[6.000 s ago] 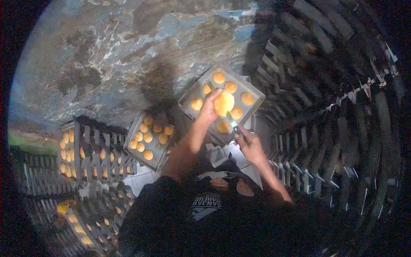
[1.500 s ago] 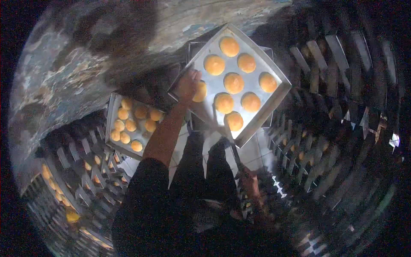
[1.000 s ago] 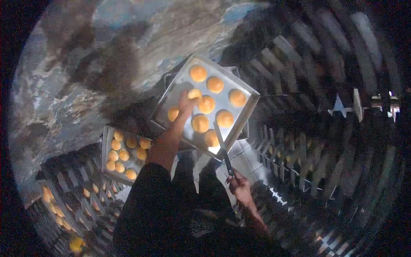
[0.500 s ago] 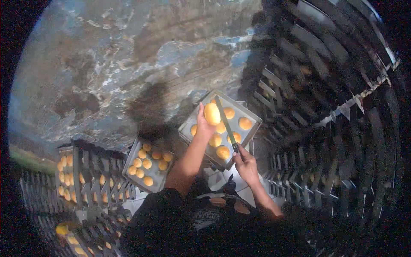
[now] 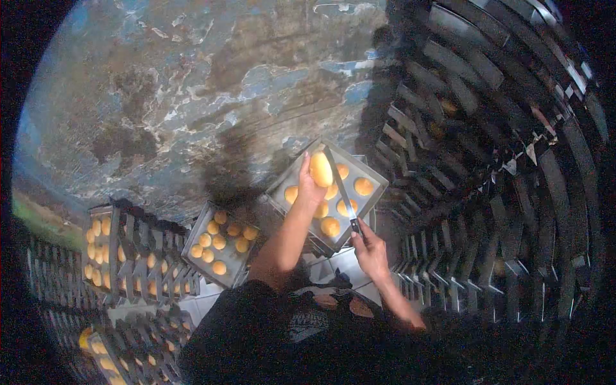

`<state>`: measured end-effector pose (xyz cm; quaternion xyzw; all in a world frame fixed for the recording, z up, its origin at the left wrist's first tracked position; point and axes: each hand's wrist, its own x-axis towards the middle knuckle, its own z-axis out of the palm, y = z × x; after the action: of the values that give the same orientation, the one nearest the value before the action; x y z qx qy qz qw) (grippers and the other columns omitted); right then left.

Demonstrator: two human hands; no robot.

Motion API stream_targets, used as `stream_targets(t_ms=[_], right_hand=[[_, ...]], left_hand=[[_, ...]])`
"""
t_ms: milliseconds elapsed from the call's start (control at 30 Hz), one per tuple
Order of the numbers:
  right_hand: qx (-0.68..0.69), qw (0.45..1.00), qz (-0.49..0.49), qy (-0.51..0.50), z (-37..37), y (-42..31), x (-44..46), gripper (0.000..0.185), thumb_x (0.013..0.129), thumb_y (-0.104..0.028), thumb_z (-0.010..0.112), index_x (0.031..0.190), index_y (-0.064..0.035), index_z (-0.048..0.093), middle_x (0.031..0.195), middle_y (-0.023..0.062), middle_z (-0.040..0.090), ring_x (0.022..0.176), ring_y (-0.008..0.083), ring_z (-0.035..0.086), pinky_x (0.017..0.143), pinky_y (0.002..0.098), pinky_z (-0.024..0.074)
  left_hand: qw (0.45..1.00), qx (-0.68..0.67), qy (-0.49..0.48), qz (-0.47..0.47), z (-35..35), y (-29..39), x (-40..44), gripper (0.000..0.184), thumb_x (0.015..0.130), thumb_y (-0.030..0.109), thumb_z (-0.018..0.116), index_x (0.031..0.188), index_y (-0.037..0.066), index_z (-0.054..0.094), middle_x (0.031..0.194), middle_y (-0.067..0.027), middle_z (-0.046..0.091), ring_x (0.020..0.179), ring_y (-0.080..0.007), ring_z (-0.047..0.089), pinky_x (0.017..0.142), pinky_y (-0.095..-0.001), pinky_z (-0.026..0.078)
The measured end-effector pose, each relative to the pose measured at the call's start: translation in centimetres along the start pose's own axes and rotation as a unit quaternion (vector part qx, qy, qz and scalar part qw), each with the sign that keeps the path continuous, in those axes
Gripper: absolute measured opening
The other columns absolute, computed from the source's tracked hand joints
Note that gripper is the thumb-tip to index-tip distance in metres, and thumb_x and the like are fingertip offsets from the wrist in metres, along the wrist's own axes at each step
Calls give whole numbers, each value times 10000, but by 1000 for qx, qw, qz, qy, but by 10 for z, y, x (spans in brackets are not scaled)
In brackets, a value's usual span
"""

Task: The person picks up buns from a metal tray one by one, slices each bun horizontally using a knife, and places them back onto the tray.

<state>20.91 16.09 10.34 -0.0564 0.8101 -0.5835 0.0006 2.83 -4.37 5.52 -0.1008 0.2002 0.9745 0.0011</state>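
A golden bread bun (image 5: 321, 169) is gripped upright in my left hand (image 5: 310, 186), above a metal baking tray (image 5: 292, 208). My right hand (image 5: 370, 249) is closed round the dark handle of a long knife (image 5: 342, 187). The blade slants up and to the left, its tip close to the bun's right side; whether it touches the bun I cannot tell. Several more buns, one of them a round bun (image 5: 330, 226), lie spaced out on the tray below my hands.
A second tray (image 5: 226, 271) with several buns stands to the left. Racks of trays (image 5: 154, 263) holding buns fill the lower left, and dark stacked racks (image 5: 475, 192) line the right. A worn wall with peeling paint (image 5: 212, 96) rises ahead.
The view has shifted slightly. My left hand still holds the bun and my right hand the knife. The blade shows brighter near the handle, and its angle is almost the same.
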Motion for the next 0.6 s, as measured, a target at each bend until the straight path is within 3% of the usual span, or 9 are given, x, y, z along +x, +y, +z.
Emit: stream_targets(t_ms=[233,300,433,500,567,600], right_hand=[[-87,995,-39,-8,-8,-19,24,427,986,-166,609,1381,-9,573,862,118,726,800,105,665,734,299,537],[-76,989,92,-84,-14,-32,27,462,982,-160,569,1422,-26,522,1157,295,671,1051,371,698,862,405,547],[-112,992,8,-65,-16,-20,8,476,972,-141,577,1429,-22,513,1076,303,682,943,342,730,796,418,555],[-48,999,-16,-16,-14,-18,6,430,973,-168,616,1370,-7,578,867,121,725,773,114,643,742,301,534],[-83,996,-15,-25,-18,-30,28,422,975,-158,609,1366,-1,581,880,131,724,793,135,663,752,306,536],[-65,997,-7,-34,-17,-34,40,433,978,-160,602,1381,-6,564,898,181,723,783,191,688,733,348,542]], left_hand=[[999,12,-13,-39,-13,-13,-8,475,904,568,666,1084,129,678,988,-23,720,903,-201,689,847,-374,556],[999,4,-22,-35,-10,-11,-11,459,912,555,665,1057,120,688,950,-21,724,860,-194,695,820,-366,566],[999,-4,-45,-9,-5,9,-8,445,929,534,654,1065,111,684,960,-30,723,871,-196,695,822,-370,569],[998,48,-27,-23,-23,4,0,427,933,514,659,1059,107,682,968,-38,723,883,-196,697,803,-382,578],[993,107,-36,-26,0,-7,-27,413,933,502,664,1055,107,681,962,-39,724,875,-199,699,794,-388,583],[985,163,-49,-25,10,-11,-37,399,933,489,670,1052,108,680,957,-41,724,868,-201,702,784,-394,587]])
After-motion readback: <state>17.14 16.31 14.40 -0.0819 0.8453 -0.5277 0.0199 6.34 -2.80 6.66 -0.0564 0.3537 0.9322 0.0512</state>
